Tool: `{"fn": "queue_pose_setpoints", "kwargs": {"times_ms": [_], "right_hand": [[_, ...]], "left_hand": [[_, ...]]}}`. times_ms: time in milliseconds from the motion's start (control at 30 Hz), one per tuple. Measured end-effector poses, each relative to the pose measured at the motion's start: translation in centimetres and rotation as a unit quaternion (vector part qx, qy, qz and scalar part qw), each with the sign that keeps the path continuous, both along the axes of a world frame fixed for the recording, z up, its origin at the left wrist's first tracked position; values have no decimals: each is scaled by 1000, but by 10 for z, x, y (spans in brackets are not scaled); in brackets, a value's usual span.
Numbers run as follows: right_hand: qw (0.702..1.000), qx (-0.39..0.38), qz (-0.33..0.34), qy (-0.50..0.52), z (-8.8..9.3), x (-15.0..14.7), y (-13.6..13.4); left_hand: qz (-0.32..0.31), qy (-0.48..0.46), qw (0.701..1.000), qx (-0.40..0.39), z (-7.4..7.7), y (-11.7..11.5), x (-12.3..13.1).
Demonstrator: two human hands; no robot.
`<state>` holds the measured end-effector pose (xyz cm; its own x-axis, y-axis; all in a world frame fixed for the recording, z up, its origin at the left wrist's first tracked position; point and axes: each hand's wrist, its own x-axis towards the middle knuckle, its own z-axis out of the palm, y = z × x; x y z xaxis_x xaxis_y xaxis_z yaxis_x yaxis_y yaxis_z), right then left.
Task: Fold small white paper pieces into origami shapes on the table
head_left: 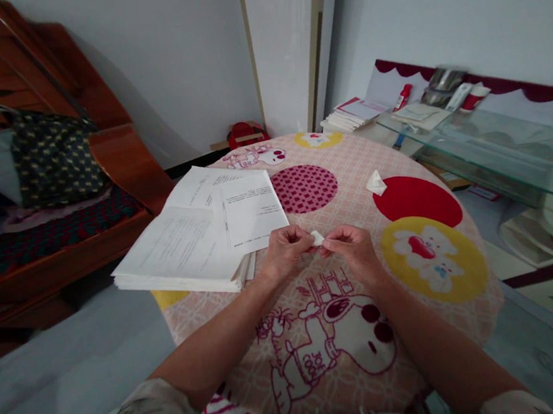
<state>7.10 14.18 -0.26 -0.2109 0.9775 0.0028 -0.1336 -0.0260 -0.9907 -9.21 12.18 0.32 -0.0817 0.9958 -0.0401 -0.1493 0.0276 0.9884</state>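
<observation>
Between my two hands, above the middle of the table, is a small folded piece of white paper (pixel 317 237). My left hand (pixel 289 249) pinches its left end with thumb and fingers. The right end is pinched by my right hand (pixel 350 246). Much of the paper is hidden behind the fingertips, so its exact shape cannot be told. Farther back to the right, another folded white paper piece (pixel 376 183) rests on the tablecloth at the edge of a red circle. To the left of my hands lies a thick stack of printed paper sheets (pixel 185 245).
A patterned cloth covers the round table (pixel 316 283). A wooden bench (pixel 121 172) with a dark bag (pixel 56 157) stands on the left. At right is a glass shelf (pixel 501 146) holding containers and papers. A tall white cabinet-like unit (pixel 285 51) stands behind.
</observation>
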Motion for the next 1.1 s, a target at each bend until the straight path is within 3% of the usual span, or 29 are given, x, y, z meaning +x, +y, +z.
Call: {"fn": "queue_pose_setpoints", "kwargs": {"times_ms": [200, 400, 933, 1100], "right_hand": [[998, -40, 28, 50, 1, 2, 3], [995, -29, 91, -10, -1, 5, 4], [998, -40, 46, -33, 0, 1, -1], [996, -12, 70, -53, 1, 1, -1]], "left_hand": [[30, -2, 1000, -1, -1, 1, -1], [52, -30, 998, 0, -5, 3, -1], [60, 6, 998, -9, 0, 0, 4], [62, -13, 998, -8, 1, 0, 4]]}}
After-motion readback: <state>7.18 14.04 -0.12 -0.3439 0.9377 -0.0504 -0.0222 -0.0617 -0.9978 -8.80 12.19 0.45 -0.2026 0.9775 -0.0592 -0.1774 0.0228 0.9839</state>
